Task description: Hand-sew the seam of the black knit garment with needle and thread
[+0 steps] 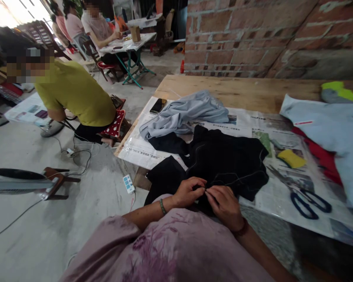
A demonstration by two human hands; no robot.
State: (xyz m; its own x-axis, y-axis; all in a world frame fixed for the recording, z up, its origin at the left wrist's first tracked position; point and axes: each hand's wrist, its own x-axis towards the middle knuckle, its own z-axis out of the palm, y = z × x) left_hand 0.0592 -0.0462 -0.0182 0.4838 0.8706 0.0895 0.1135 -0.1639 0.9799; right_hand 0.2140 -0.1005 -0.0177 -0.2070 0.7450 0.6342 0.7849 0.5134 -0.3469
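Observation:
A black garment [223,156] with pale stitched or drawn lines lies over the table's near edge, part of it hanging down toward my lap. My left hand [190,191] is closed, thumb and fingers pinching the garment at its near edge. Right against it, my right hand [226,204] is closed in a pinch at the same spot, fingertips almost touching the left ones. Whether a needle or thread is between the fingertips is too small to tell. Large scissors [307,199] with dark blue handles rest on the right, blades partly apart.
Newspaper under clear plastic [247,121] covers much of the wooden table [241,88]. On it are a light grey-blue garment [191,109], a phone [158,105], a yellow pad [292,158] and light blue cloth [317,121]. A fan [20,182] and a seated person [79,92] are leftward.

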